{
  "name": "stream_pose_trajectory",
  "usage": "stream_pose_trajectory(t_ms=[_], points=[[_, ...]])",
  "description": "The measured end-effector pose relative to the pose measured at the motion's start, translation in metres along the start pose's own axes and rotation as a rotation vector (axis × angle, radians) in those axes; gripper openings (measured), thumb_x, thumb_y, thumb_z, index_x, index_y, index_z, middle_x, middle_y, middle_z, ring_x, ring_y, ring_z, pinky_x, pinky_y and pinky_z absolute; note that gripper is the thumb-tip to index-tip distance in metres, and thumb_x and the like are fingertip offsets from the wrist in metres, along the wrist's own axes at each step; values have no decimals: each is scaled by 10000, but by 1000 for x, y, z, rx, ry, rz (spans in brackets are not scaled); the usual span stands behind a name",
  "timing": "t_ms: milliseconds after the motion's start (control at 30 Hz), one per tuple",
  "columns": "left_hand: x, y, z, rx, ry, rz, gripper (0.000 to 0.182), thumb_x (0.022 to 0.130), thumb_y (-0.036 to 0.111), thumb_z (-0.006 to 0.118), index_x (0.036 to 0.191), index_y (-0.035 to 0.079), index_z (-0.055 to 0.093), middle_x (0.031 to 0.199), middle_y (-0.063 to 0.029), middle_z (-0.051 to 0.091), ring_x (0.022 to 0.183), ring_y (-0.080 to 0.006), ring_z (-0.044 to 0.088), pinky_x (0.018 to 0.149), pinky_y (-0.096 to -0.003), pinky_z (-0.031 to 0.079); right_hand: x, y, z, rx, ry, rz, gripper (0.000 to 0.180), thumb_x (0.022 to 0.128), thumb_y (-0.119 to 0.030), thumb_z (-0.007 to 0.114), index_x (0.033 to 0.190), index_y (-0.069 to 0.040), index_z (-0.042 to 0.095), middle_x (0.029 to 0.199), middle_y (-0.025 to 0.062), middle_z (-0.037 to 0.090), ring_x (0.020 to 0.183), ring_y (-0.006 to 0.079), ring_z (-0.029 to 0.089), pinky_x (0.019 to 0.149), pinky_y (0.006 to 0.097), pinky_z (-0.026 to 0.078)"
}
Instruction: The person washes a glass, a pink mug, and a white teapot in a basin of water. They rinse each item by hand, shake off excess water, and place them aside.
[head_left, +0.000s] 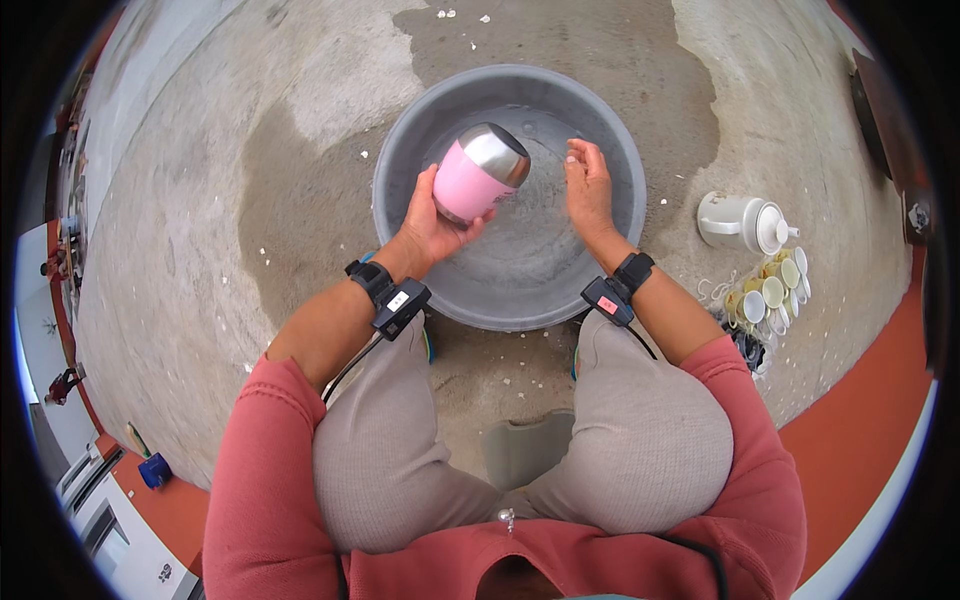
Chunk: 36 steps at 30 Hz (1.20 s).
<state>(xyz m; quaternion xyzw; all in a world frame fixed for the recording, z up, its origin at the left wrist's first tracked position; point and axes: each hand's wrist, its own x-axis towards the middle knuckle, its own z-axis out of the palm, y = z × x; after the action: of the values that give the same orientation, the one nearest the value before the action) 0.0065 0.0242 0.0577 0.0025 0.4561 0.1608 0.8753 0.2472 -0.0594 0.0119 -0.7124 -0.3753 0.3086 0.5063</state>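
Observation:
A pink insulated flask (475, 180) with a steel band and a dark round end is tilted over a grey basin (390, 202). My left hand (435, 225) holds it low around the pink body, with the dark end pointing up and to the right. Some dark writing is on its side. My right hand (589, 184) is raised over the basin's right side, apart from the flask. Its fingers are loosely bent, and no object shows in them. Shallow clear water seems to lie on the basin's floor.
To the right stands a white lidded pot (739, 223) with a handle. Several cups (772, 289) cluster beside it, near a dark plastic bag (746, 349). Wet patches darken the concrete floor (300, 202) around the basin. A blue dustpan-like object (154, 471) is far left.

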Motion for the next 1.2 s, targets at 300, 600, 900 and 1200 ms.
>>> stream_pose_trajectory(t_ms=[300,600,900,1200], points=[[11,-8,-12,-88,126,23,708,1003,645,369,1399,71,492,1243,-198,565,979,-360,595,716,-372,570,-4,4,2,797,-343,812,311,1014,-199,502,1106,62,643,1078,198,684,990,254,679,879,374,565],[4,-9,4,126,92,47,577,1010,619,388,1319,152,523,1203,-106,615,1008,-271,623,724,-356,553,14,-70,5,84,-366,248,361,1016,-304,587,1208,-4,647,1102,114,691,953,208,662,799,343,555],[-1,-22,9,784,8,456,493,1013,450,573,1378,161,411,1206,-89,567,1050,-176,589,802,-366,539,11,-54,-7,299,-662,783,741,941,-715,504,1418,-148,517,1393,178,560,1237,346,587,967,567,504],[-2,-28,28,591,183,318,822,991,620,488,1583,172,134,1568,-184,321,1426,-339,371,1072,-550,430,2,-40,-1,385,-509,553,366,1007,-457,551,1157,-126,595,1090,18,623,1000,108,596,871,287,493]])
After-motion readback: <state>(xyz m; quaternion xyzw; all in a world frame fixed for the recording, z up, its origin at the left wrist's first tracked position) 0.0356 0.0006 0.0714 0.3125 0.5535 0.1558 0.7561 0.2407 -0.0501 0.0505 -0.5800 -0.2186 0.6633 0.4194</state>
